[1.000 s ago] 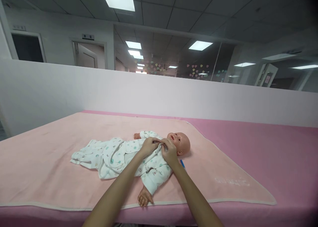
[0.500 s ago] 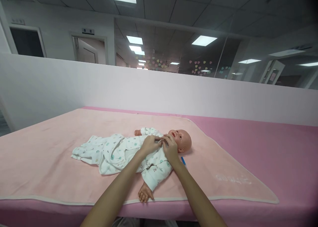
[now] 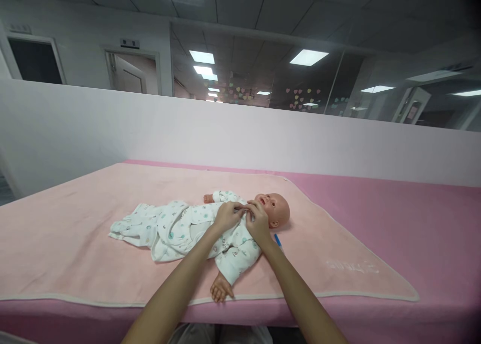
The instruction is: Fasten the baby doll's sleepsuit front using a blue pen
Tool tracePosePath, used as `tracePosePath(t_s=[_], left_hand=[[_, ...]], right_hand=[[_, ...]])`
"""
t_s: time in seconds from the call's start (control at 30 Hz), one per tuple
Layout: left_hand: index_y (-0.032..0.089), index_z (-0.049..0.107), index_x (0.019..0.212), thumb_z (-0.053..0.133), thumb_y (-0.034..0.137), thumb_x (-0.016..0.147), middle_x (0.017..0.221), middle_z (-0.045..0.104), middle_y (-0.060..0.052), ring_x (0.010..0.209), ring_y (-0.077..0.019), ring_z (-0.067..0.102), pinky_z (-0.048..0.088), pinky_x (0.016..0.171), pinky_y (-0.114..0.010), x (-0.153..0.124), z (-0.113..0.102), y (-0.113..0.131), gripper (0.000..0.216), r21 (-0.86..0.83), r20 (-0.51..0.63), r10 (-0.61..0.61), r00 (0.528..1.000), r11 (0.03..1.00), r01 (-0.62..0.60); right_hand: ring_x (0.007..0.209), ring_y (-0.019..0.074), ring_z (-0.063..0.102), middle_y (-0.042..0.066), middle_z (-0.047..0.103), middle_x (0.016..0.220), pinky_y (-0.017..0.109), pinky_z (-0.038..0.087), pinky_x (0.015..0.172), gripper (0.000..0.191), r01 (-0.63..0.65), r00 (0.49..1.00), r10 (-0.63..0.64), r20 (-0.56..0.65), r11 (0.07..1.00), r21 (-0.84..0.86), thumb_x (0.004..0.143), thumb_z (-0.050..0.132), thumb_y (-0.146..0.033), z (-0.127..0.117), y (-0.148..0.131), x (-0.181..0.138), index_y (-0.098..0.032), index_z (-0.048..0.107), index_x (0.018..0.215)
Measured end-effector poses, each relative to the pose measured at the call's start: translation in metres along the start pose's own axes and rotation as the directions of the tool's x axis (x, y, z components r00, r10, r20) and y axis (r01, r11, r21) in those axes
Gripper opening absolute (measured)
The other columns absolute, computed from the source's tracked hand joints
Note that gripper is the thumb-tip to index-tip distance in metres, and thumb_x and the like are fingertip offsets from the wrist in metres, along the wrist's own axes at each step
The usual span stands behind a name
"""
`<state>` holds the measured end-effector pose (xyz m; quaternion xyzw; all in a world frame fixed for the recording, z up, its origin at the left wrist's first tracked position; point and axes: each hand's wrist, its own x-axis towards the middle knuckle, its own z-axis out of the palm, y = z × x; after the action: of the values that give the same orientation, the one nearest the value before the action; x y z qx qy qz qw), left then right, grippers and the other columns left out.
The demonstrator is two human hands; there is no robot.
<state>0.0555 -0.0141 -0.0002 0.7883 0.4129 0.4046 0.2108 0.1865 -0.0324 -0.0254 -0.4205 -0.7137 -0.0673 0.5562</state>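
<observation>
A baby doll lies on its back, head to the right, dressed in a white printed baby outfit. At the doll's neck and upper chest, my left hand pinches the front of the outfit by the collar. Close against it, my right hand pinches the same spot just below the doll's chin. The fingertips of both hands nearly meet, and they hide the bit of cloth or fastening between them. One doll hand reaches toward the front edge; the other sticks out on the far side.
Under the doll is a peach blanket with a pale border, spread on a pink padded table. A blue pen-like object lies beside my right wrist. A white partition rises along the back, with glass behind it.
Both hands stay at the doll's collar with only slight finger movement. The whole view has shifted a little.
</observation>
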Motion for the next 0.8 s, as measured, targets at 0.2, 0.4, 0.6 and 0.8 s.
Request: tracePosePath(t_s=[0.2, 0.4, 0.6, 0.8], left_hand=[[0.021, 0.064, 0.088, 0.048, 0.021, 0.073, 0.083, 0.067, 0.0, 0.077, -0.0136, 0.059, 0.043, 0.069, -0.022, 0.0009, 0.0011, -0.0042, 0.022, -0.039, 0.006, 0.031, 1.0, 0.999, -0.031], [0.02, 0.059, 0.089, 0.048, 0.021, 0.074, 0.083, 0.065, 0.0, 0.079, -0.0124, 0.058, 0.044, 0.072, -0.022, 0.0021, 0.0038, -0.0075, 0.018, -0.127, 0.009, 0.039, 0.999, 0.991, -0.038], [0.02, 0.056, 0.095, 0.048, 0.019, 0.074, 0.09, 0.063, -0.001, 0.084, -0.0125, 0.057, 0.044, 0.076, -0.023, 0.0012, 0.0031, -0.0068, 0.022, -0.146, 0.014, 0.046, 0.999, 0.988, -0.043], [0.021, 0.065, 0.082, 0.045, 0.019, 0.075, 0.082, 0.066, 0.001, 0.08, -0.0136, 0.057, 0.042, 0.079, -0.025, -0.0011, -0.0004, -0.0009, 0.021, -0.01, 0.025, 0.107, 0.994, 0.994, -0.107]], right_hand=[[0.09, 0.0165, 0.052, 0.006, 0.055, 0.096, 0.028, 0.046, 0.074, 0.03, 0.007, 1.0, -0.007, -0.018, 1.0, 0.004, 0.071, 0.037, -0.005, 0.0014, 0.0032, -0.0004, -0.019, 0.059, 0.084], [0.089, 0.0164, 0.052, 0.006, 0.055, 0.093, 0.029, 0.045, 0.077, 0.028, 0.014, 1.0, -0.014, -0.025, 1.0, 0.002, 0.072, 0.037, -0.006, 0.0015, 0.0021, -0.0006, -0.019, 0.058, 0.083], [0.084, 0.0156, 0.052, 0.005, 0.056, 0.086, 0.029, 0.044, 0.076, 0.026, 0.017, 1.0, -0.016, -0.02, 0.999, 0.042, 0.075, 0.036, -0.006, -0.0003, -0.0015, 0.0006, -0.019, 0.055, 0.088], [0.083, 0.0157, 0.052, 0.005, 0.056, 0.087, 0.029, 0.044, 0.074, 0.027, -0.021, 1.0, 0.022, -0.015, 0.999, 0.048, 0.075, 0.036, -0.006, 0.001, -0.0001, 0.0005, -0.018, 0.053, 0.092]])
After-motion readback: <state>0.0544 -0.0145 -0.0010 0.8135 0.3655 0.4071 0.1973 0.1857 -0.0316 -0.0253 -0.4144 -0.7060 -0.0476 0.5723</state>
